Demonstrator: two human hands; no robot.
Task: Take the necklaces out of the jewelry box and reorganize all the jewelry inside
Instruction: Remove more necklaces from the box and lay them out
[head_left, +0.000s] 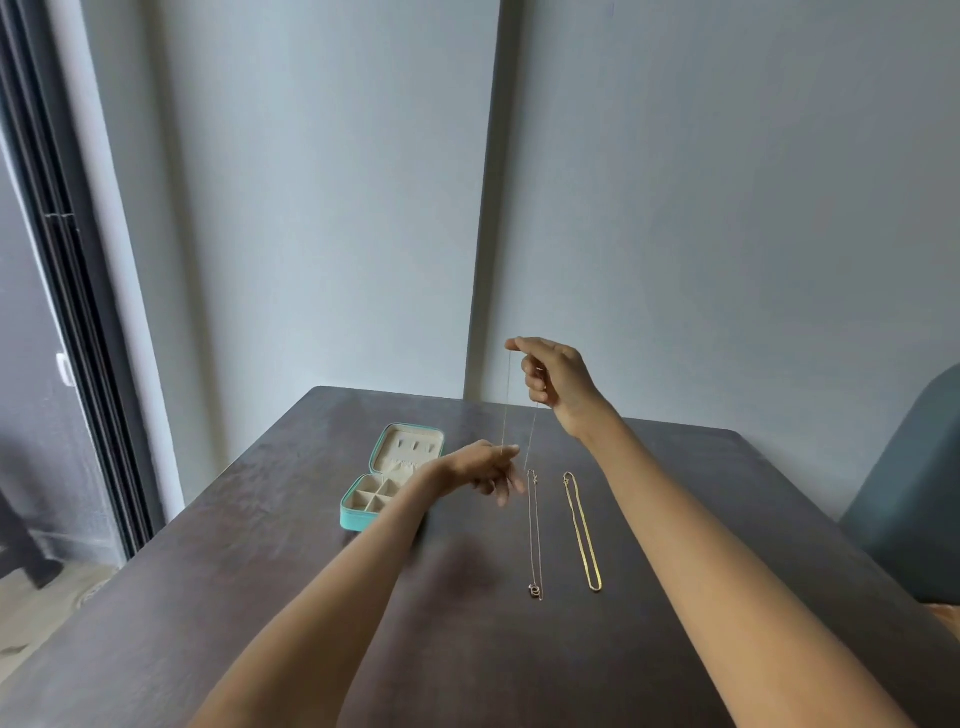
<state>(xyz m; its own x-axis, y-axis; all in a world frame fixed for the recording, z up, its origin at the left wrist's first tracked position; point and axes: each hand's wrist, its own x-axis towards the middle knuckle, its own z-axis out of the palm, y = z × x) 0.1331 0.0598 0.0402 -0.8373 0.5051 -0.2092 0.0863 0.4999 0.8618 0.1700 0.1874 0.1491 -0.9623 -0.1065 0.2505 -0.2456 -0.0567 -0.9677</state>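
1. Your right hand (550, 374) is raised above the table (260, 597), fingers curled, thumb and forefinger pinching the top of a thin chain (506, 400).
2. The chain hangs as a narrow loop straight down from that pinch: long axis vertical, top at your right hand, bottom at your left.
3. Your left hand (488, 470) sits directly below, pinching the lower part of the chain; the blur hides exactly how its fingers lie.
4. So the chain runs between the two grips, and the left is nearer the table and nearer the box (387, 480).
5. Just right of your left hand lie two more: a pendant necklace (535, 535) and a gold necklace (583, 530), parallel, long axes running away from you, pendant at the near end.
6. The box lies open to the left, well apart from them.
7. My guess: next, lay this one parallel, left of the pendant one.
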